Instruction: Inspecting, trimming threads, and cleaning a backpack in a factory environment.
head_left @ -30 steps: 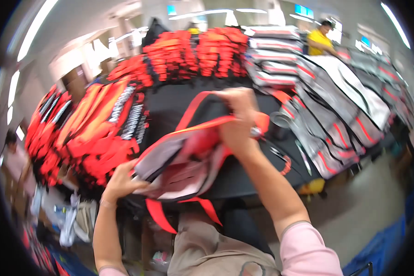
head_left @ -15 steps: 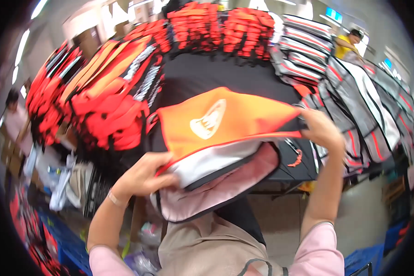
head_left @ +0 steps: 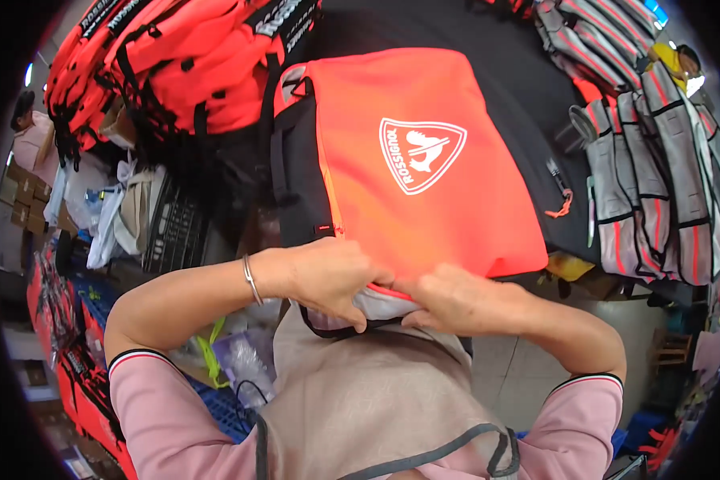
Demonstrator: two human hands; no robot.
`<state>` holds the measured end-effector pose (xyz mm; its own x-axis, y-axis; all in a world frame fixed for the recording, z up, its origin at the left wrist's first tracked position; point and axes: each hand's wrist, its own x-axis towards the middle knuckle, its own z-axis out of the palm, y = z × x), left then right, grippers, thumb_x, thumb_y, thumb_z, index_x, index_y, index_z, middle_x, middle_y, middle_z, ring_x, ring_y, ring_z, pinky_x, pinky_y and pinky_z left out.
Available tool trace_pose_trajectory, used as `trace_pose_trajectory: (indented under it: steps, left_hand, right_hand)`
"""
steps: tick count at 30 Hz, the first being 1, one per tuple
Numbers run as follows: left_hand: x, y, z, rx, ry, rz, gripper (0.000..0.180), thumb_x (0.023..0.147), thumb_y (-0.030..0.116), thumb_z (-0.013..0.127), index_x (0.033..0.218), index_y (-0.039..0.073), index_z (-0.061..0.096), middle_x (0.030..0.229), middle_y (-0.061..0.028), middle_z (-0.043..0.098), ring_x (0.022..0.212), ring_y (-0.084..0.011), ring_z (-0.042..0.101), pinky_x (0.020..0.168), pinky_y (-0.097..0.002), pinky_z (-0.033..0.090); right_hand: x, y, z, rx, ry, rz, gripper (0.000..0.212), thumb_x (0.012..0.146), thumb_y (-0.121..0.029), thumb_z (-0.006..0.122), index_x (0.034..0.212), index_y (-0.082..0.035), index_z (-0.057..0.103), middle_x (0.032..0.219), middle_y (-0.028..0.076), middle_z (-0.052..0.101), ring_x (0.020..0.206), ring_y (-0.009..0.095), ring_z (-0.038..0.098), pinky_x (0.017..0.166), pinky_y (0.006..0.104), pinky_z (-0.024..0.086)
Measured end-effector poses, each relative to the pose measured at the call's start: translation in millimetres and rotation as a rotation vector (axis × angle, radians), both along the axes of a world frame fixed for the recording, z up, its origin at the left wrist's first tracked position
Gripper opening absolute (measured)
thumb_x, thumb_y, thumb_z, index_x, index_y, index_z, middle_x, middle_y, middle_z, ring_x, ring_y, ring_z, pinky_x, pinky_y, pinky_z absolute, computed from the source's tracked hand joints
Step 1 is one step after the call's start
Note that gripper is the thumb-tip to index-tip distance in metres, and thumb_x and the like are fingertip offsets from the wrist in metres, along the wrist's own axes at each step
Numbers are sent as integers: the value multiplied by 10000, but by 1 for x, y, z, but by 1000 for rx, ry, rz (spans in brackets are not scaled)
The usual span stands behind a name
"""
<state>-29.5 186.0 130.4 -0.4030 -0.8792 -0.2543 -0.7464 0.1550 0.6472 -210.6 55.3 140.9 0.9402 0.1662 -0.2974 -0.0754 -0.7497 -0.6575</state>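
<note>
A bright orange-red bag [head_left: 476,192] with a white shield-shaped emblem lies on the black-topped table, its open end toward me. Along its left side runs a black panel [head_left: 302,180] with a strap and an orange zip. My left hand [head_left: 328,276] pinches the rim of the opening, thumb pointing down. Close beside it, my right hand [head_left: 464,300] grips the same rim, its fingertips partly hidden in the fabric. Between the two hands a strip of white lining [head_left: 384,304] shows. The bag's inside is mostly hidden from view.
Piled red-orange bags [head_left: 204,72] stand at the far left, grey bags with orange stripes [head_left: 660,184] at the right. A small tool with an orange cord [head_left: 562,202] lies on the black tabletop [head_left: 512,104]. A black crate [head_left: 174,228] stands left. Another person [head_left: 36,144] is at the left edge.
The bag has come down from a raised, tilted hold to lie flat, emblem up. Both hands have drawn together at its near rim. The view has tipped downward.
</note>
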Motion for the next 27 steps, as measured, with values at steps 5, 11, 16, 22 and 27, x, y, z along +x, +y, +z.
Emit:
trace_pose_trajectory:
  steps: [5, 11, 16, 22, 27]
  left_hand:
    - [2, 17, -22, 10, -96, -9, 384, 706, 239, 764, 1047, 82, 682, 817, -173, 682, 816, -371, 668, 690, -456, 528]
    - [9, 20, -4, 1, -184, -50, 318, 720, 210, 734, 1003, 77, 678, 828, -141, 681, 811, -345, 674, 653, -447, 530]
    - [7, 20, 1, -139, -210, -74, 250, 733, 210, 716, 912, 48, 649, 805, -106, 644, 771, -323, 675, 604, -421, 528]
    - [22, 1, 25, -464, -342, -99, 115, 785, 145, 643, 869, 68, 634, 759, -78, 610, 693, -261, 661, 557, -355, 518]
    - [27, -26, 66, -1071, -335, 89, 283, 664, 26, 701, 932, 82, 631, 754, -43, 606, 685, -220, 634, 593, -339, 517]
  right_hand:
    - [-2, 37, -48, 48, -46, -125, 296, 808, -141, 721, 1026, 36, 628, 965, 203, 645, 950, 396, 630, 743, 477, 519]
    - [6, 38, -54, -29, -153, -165, 319, 802, -208, 740, 1021, 0, 636, 896, 165, 644, 854, 365, 644, 687, 459, 514]
    - [11, 23, -25, -106, -195, -11, 340, 790, -239, 757, 1004, -8, 627, 819, 138, 631, 758, 343, 646, 651, 440, 509]
    - [14, 7, 15, -271, -338, -46, 160, 818, -132, 668, 902, -1, 628, 843, 147, 656, 734, 340, 668, 599, 438, 526]
    - [13, -13, 69, -634, -840, -194, 74, 742, -50, 626, 771, -50, 559, 677, 69, 554, 597, 245, 620, 450, 361, 462]
